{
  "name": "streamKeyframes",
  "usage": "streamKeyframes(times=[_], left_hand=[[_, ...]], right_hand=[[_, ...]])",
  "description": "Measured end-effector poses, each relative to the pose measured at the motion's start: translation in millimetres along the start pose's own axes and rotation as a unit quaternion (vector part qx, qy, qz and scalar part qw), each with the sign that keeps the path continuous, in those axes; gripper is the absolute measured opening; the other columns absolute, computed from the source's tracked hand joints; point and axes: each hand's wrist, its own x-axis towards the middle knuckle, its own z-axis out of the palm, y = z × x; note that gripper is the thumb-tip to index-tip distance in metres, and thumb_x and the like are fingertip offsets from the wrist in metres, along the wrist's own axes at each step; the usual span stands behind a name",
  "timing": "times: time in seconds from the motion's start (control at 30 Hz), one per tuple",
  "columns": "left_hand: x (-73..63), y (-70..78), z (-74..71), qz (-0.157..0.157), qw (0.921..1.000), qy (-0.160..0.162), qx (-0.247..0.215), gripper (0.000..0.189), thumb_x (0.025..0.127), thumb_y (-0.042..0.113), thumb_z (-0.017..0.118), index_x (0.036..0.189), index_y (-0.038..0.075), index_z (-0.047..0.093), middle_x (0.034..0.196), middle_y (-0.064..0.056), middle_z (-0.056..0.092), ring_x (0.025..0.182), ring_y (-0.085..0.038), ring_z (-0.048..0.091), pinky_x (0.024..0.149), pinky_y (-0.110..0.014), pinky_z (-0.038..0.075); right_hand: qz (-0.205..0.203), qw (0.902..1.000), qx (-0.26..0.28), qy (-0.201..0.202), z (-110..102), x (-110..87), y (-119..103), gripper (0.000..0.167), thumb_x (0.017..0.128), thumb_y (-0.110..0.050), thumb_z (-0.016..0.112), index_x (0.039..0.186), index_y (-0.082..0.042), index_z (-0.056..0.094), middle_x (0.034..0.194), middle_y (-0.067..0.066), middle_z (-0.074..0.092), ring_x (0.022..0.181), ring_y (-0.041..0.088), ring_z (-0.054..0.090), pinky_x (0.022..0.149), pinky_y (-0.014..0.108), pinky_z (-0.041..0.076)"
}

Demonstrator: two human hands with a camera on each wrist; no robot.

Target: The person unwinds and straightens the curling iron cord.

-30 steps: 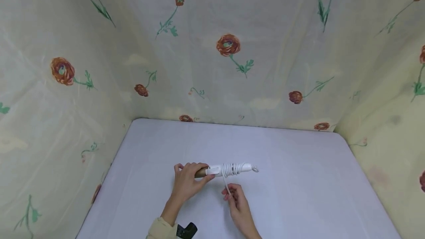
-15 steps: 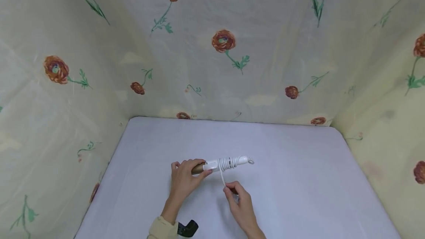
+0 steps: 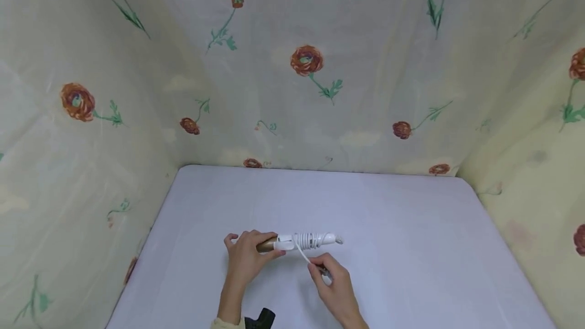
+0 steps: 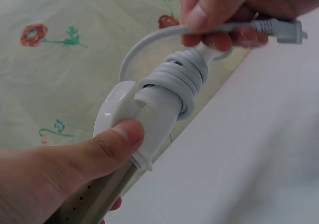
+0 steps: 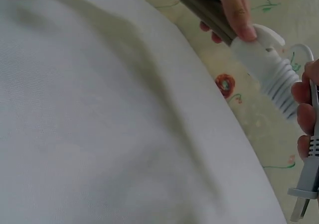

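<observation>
A curling iron with a white handle and a brown barrel is held over the table, its handle to the right. My left hand grips it round the barrel; in the left wrist view the thumb presses near the white lever. Several turns of white power cord wrap the handle. My right hand pinches the free end of the cord, just below and right of the handle. The two-pin plug sticks out past the right fingers, and shows in the right wrist view too.
A white-covered table lies beneath both hands. Pale cloth walls printed with flowers enclose it at the back and sides. A black device sits at the left wrist.
The right hand draws the cord's free end slightly right of the handle, and the plug end now shows in its grasp. The left hand keeps its grip, shifting slightly left in view.
</observation>
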Motion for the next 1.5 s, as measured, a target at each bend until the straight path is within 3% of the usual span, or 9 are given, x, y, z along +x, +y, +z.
streamKeyframes(times=[0.1, 0.23, 0.5, 0.6, 0.7, 0.83, 1.07, 1.33, 1.5], left_hand=[[-16.2, -6.3, 2.9, -0.016, 0.9997, -0.018, -0.009, 0.043, 0.061, 0.050, 0.081, 0.097, 0.028, 0.075, 0.082, 0.007, 0.071, 0.078, -0.013, 0.059, 0.088, -0.052, 0.022], [-26.3, -12.5, 9.1, -0.027, 0.9994, -0.020, -0.008, 0.042, 0.062, 0.052, 0.079, 0.098, 0.029, 0.074, 0.083, 0.008, 0.071, 0.077, -0.011, 0.058, 0.089, -0.050, 0.022], [-18.2, -5.5, 8.6, -0.042, 0.9984, -0.037, -0.002, 0.042, 0.064, 0.053, 0.078, 0.099, 0.029, 0.075, 0.083, 0.008, 0.071, 0.079, -0.012, 0.061, 0.087, -0.052, 0.026], [-16.6, -3.6, 8.5, -0.041, 0.9980, -0.049, -0.008, 0.041, 0.064, 0.050, 0.079, 0.099, 0.029, 0.075, 0.084, 0.008, 0.071, 0.079, -0.013, 0.060, 0.088, -0.053, 0.025], [-16.0, -3.1, 9.7, -0.033, 0.9980, -0.052, -0.015, 0.041, 0.064, 0.050, 0.079, 0.099, 0.029, 0.075, 0.084, 0.008, 0.071, 0.079, -0.013, 0.060, 0.089, -0.054, 0.024], [-14.7, -2.6, 11.1, -0.029, 0.9981, -0.052, -0.016, 0.043, 0.064, 0.052, 0.078, 0.100, 0.029, 0.074, 0.083, 0.009, 0.070, 0.079, -0.012, 0.060, 0.090, -0.053, 0.024], [-12.1, -1.9, 12.8, -0.021, 0.9982, -0.053, -0.018, 0.044, 0.064, 0.052, 0.078, 0.101, 0.028, 0.074, 0.083, 0.009, 0.070, 0.079, -0.012, 0.059, 0.090, -0.053, 0.024], [-13.6, -0.7, 12.7, -0.017, 0.9979, -0.055, -0.029, 0.044, 0.065, 0.049, 0.080, 0.102, 0.027, 0.074, 0.084, 0.009, 0.069, 0.080, -0.012, 0.058, 0.092, -0.052, 0.022], [-15.7, -0.6, 11.0, -0.013, 0.9979, -0.058, -0.027, 0.044, 0.064, 0.051, 0.079, 0.102, 0.028, 0.074, 0.083, 0.010, 0.069, 0.080, -0.010, 0.058, 0.091, -0.052, 0.023]], right_hand=[[0.017, 0.9998, -0.008, -0.002, -2.9, -7.3, 0.6, 0.012, 0.086, -0.006, 0.068, 0.091, -0.016, 0.065, 0.083, -0.011, 0.064, 0.075, -0.003, 0.058, 0.069, 0.020, 0.052], [-0.004, 0.9996, -0.028, -0.003, -4.1, -8.3, -0.2, 0.017, 0.083, -0.003, 0.070, 0.091, -0.017, 0.065, 0.086, -0.016, 0.062, 0.075, -0.003, 0.057, 0.068, 0.020, 0.052], [-0.065, 0.9956, -0.065, -0.017, -6.0, 2.0, -11.8, 0.018, 0.081, -0.007, 0.073, 0.091, -0.021, 0.066, 0.084, -0.019, 0.060, 0.072, -0.005, 0.051, 0.061, 0.021, 0.048], [-0.111, 0.9904, -0.081, -0.015, -10.5, 7.1, -16.7, 0.020, 0.079, -0.006, 0.074, 0.092, -0.019, 0.065, 0.084, -0.018, 0.059, 0.071, -0.003, 0.050, 0.061, 0.019, 0.046], [-0.131, 0.9866, -0.095, -0.024, -15.6, 12.9, -20.4, 0.023, 0.078, -0.006, 0.076, 0.092, -0.019, 0.064, 0.085, -0.018, 0.058, 0.071, 0.000, 0.050, 0.062, 0.017, 0.045], [-0.125, 0.9851, -0.113, -0.037, -21.4, 21.1, -23.8, 0.023, 0.078, -0.007, 0.076, 0.092, -0.021, 0.064, 0.084, -0.018, 0.059, 0.070, 0.001, 0.050, 0.062, 0.016, 0.043], [-0.155, 0.9791, -0.122, -0.049, -30.7, 36.3, -22.4, 0.019, 0.080, -0.009, 0.074, 0.092, -0.020, 0.065, 0.083, -0.015, 0.060, 0.067, 0.003, 0.049, 0.064, 0.019, 0.039], [-0.140, 0.9795, -0.125, -0.073, -43.4, 54.6, -16.2, 0.015, 0.084, -0.012, 0.071, 0.094, -0.019, 0.064, 0.084, -0.014, 0.059, 0.072, 0.002, 0.048, 0.065, 0.024, 0.044], [-0.140, 0.9784, -0.127, -0.084, -50.0, 67.5, -11.0, 0.015, 0.083, -0.011, 0.072, 0.094, -0.016, 0.064, 0.083, -0.013, 0.059, 0.072, 0.002, 0.047, 0.064, 0.020, 0.042]])
